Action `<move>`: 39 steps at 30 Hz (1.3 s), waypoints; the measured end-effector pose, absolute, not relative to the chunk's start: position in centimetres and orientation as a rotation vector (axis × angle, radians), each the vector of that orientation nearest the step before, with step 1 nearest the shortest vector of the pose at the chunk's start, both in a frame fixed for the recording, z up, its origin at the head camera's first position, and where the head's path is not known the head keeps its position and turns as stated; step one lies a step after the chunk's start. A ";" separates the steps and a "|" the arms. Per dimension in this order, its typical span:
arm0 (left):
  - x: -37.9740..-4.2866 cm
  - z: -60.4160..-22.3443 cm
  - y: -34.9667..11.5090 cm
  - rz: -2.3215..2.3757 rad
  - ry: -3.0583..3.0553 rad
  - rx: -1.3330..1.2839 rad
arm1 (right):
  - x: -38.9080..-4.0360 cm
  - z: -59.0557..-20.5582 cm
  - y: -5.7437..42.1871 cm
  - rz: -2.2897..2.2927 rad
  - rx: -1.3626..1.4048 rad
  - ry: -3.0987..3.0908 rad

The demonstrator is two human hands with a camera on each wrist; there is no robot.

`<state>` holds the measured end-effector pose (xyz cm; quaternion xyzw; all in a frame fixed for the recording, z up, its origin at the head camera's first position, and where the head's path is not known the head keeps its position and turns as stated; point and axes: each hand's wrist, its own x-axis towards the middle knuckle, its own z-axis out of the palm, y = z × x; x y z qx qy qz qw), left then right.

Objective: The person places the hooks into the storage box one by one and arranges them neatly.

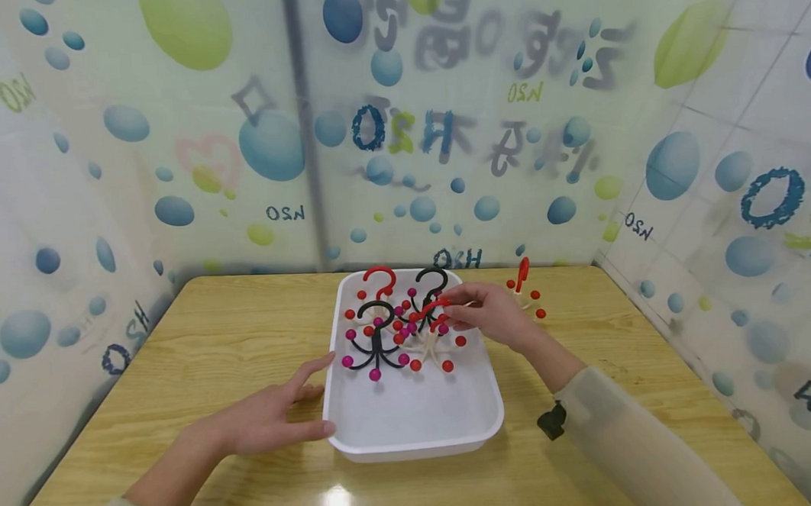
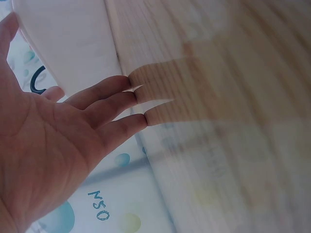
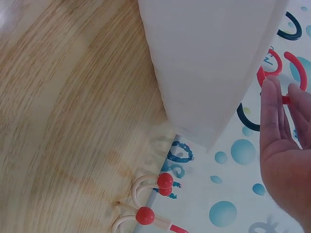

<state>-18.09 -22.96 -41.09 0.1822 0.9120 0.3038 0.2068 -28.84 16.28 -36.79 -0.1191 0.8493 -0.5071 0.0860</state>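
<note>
A white plastic tray (image 1: 414, 424) holds several scalp massagers with hooked handles and ball-tipped prongs. My right hand (image 1: 493, 315) pinches the red hook of a cream-pronged massager (image 1: 429, 346) over the tray's right side; in the right wrist view that hook (image 3: 300, 70) shows at the fingertips. Black massagers with magenta balls stand at front left (image 1: 376, 342) and back right (image 1: 429, 286), and another red-hooked one (image 1: 382, 281) at back left. My left hand (image 1: 266, 419) spreads its thumb and index finger at the tray's left rim; its other fingertips (image 2: 138, 121) reach down to the tabletop.
One more red-hooked massager (image 1: 523, 285) with red balls stands on the wooden table (image 1: 244, 330), right of the tray near the back edge. Patterned curtains (image 1: 401, 169) with blue and green dots enclose the table's back and sides.
</note>
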 end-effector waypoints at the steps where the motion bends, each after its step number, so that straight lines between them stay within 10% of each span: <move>1: -18.1 -41.1 -23.0 0.847 2.540 0.508 | -28.9 -36.8 16.3 -1.514 -0.357 2.528; 39: -18.1 -41.1 -22.9 0.845 2.543 0.510 | -30.0 -36.3 30.1 -1.564 -0.240 2.693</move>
